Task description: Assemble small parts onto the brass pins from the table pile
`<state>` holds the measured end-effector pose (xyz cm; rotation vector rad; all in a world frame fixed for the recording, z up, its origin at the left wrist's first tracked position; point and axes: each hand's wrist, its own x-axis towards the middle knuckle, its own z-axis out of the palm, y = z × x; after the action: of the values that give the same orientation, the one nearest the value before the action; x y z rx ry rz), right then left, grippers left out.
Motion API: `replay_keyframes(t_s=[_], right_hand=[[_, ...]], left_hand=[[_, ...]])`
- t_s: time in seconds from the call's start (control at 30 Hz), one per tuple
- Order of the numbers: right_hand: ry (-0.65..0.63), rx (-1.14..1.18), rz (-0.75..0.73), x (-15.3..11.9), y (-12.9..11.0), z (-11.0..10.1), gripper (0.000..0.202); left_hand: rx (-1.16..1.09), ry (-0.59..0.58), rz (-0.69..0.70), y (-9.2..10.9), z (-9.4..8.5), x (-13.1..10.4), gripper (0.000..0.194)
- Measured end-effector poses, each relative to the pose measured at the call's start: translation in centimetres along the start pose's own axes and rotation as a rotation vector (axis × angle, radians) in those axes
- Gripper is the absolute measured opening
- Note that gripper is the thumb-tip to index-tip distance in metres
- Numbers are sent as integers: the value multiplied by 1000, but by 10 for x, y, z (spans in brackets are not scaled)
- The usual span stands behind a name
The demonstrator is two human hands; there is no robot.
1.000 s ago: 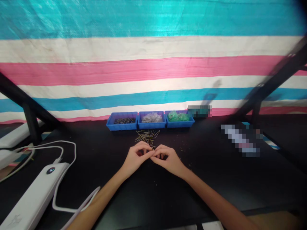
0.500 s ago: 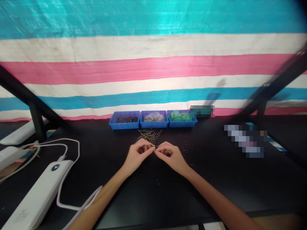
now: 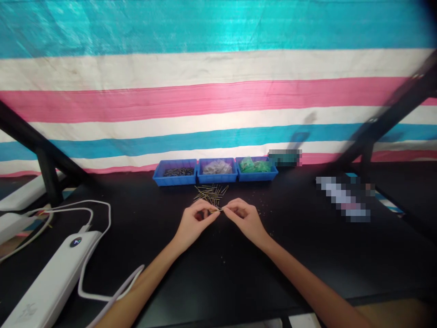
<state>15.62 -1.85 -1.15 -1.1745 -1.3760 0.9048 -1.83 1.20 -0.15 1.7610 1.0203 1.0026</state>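
Observation:
My left hand pinches a thin metal pin between thumb and fingertips at the middle of the table. Facing it, my right hand is closed at the other end of the same pin, thumb and index finger together. Just beyond my fingers lies a loose pile of thin brass-coloured pins. Behind the pile stand three blue bins in a row: the left bin holds dark thin pieces, the middle bin clear plastic bits, the right bin green plastic bags.
On the left, a white power bank lies with white cables that pass by my left forearm. Black frame bars rise at both sides. A striped sheet hangs behind the black table. A blurred-out item lies on the right.
My right hand has shifted slightly away from my left, and more of the thin pin shows between the fingertips. The whole view has moved slightly.

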Motion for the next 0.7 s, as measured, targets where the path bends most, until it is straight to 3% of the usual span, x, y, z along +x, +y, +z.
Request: replay_keyframes(t_s=[0.27, 0.37, 0.47, 0.53, 0.63, 0.7], right_hand=[[-80, -54, -11, -1, 0, 2, 19], [-79, -50, -18, -1, 0, 1, 19], [-32, -30, -22, 1, 0, -1, 20], [2, -53, -28, 2, 1, -3, 20], [22, -107, -49, 2, 2, -4, 18], [14, -124, -61, 2, 3, -4, 17]], left_hand=[[64, -185, -15, -4, 7, -3, 19], [54, -177, -13, -3, 6, -2, 20], [16, -90, -33, 1, -1, 3, 21], [-25, 9, -116, 3, -11, 11, 26], [-80, 233, -240, 2, -33, 30, 37], [-73, 374, -205, 0, -49, 46, 42]])
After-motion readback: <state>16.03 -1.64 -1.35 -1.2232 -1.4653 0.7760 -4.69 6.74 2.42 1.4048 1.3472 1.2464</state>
